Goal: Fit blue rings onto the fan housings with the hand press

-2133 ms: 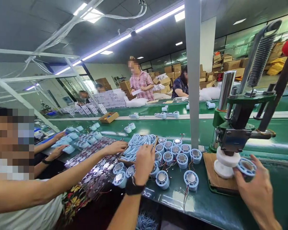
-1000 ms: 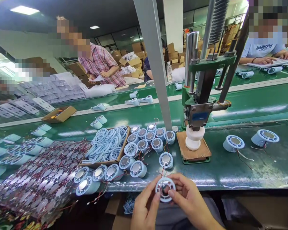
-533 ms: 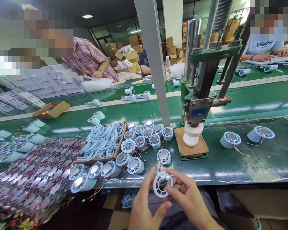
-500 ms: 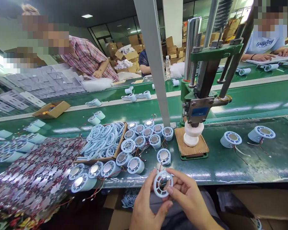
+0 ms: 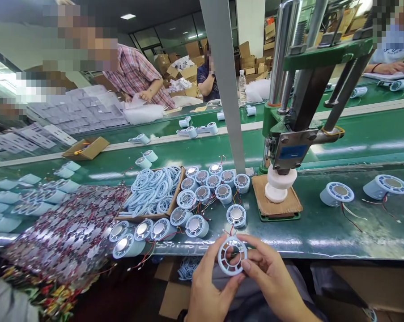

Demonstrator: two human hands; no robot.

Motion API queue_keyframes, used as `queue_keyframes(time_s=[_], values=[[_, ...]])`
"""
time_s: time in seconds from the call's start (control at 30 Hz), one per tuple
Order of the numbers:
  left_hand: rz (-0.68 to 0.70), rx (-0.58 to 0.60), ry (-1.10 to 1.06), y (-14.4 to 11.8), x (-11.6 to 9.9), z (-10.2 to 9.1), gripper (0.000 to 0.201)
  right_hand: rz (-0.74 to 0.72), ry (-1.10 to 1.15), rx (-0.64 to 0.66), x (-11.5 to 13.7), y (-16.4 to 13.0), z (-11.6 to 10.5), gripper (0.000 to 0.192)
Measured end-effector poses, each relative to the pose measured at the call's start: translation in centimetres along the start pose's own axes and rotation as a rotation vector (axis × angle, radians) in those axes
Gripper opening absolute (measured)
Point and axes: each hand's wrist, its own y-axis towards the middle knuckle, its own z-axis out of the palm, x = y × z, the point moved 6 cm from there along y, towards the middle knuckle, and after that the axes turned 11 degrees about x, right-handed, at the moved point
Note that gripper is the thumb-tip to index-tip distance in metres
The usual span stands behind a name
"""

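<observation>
Over the front edge of the bench, both my hands hold a light blue slotted plastic ring (image 5: 221, 262), its open middle facing me. My left hand (image 5: 205, 279) steadies the ring's left side, with the thumb at its lower edge. The fingers of my right hand (image 5: 272, 273) pinch its right side, the thumb lying on the front face. Just beyond my fingertips stands a round light blue housing (image 5: 236, 216) with a silver disc on top and thin wires. Several similar housings (image 5: 197, 226) cluster to the left, beside a cardboard box (image 5: 176, 197) heaped with light blue rings (image 5: 151, 190).
A green hand press (image 5: 294, 147) with a white pressing block (image 5: 280, 183) over a wooden pad (image 5: 260, 201) stands right of centre. Two wired housings (image 5: 337, 194) sit farther right. Wired parts (image 5: 70, 228) cover the left. Co-workers (image 5: 138, 71) sit across the green belt.
The camera view has swung slightly left, so the bench appears farther right. My left thumb has closed in on the ring's lower edge. A grey-clad part of a person now shows at lower left.
</observation>
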Motion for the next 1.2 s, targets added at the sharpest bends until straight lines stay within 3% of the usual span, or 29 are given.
queue_keyframes(time_s=[0.07, 0.13, 0.23, 0.37, 0.47, 0.57, 0.67, 0.77, 0.83, 0.93, 1.03, 1.13, 1.2], values=[[0.019, -0.035, 0.006, -0.4, 0.7, -1.6, 0.066, -0.085, -0.231, -0.113, 0.6, -0.2, -1.8, 0.046], [0.044, -0.096, 0.017, -1.7, 2.3, -4.2, 0.069, -0.197, -0.49, -0.324, 1.5, -0.7, -4.4, 0.038], [-0.091, -0.106, 0.083, -5.0, 6.9, -7.0, 0.064, -0.268, -0.722, -0.491, 2.0, -0.5, -7.5, 0.031], [-0.484, 0.063, 0.21, -7.8, 15.5, -5.1, 0.04, -0.273, -0.832, -0.488, 1.6, 1.2, -8.8, 0.029], [-0.61, -0.038, 0.282, -6.5, 20.4, -3.7, 0.042, -0.293, -0.899, -0.474, 1.8, 2.1, -8.1, 0.028], [-0.667, -0.18, 0.369, -4.7, 22.4, -4.0, 0.051, -0.348, -0.986, -0.452, 2.2, 2.5, -7.1, 0.026], [-0.612, -0.331, 0.435, -4.9, 20.3, -6.2, 0.047, -0.43, -1.092, -0.427, 2.4, 2.8, -6.3, 0.024], [-0.424, -0.43, 0.485, -5.5, 15.0, -9.7, 0.044, -0.534, -1.193, -0.391, 1.9, 3.3, -5.4, 0.031], [-0.28, -0.45, 0.523, -4.0, 11.0, -12.8, 0.043, -0.58, -1.252, -0.325, 1.3, 3.9, -4.7, 0.036], [-0.146, -0.416, 0.588, 2.2, 6.7, -17.9, 0.039, -0.594, -1.314, -0.201, 0.4, 4.8, -3.9, 0.036], [-0.113, -0.313, 0.64, 10.5, 5.2, -21.8, 0.025, -0.574, -1.328, -0.159, -0.2, 5.1, -4.0, 0.033], [-0.124, -0.201, 0.657, 16.2, 5.1, -23.3, 0.031, -0.53, -1.299, -0.164, -0.5, 5.1, -4.5, 0.032], [-0.135, -0.16, 0.654, 17.6, 5.0, -23.5, 0.033, -0.511, -1.284, -0.168, -0.5, 5.0, -4.6, 0.032]])
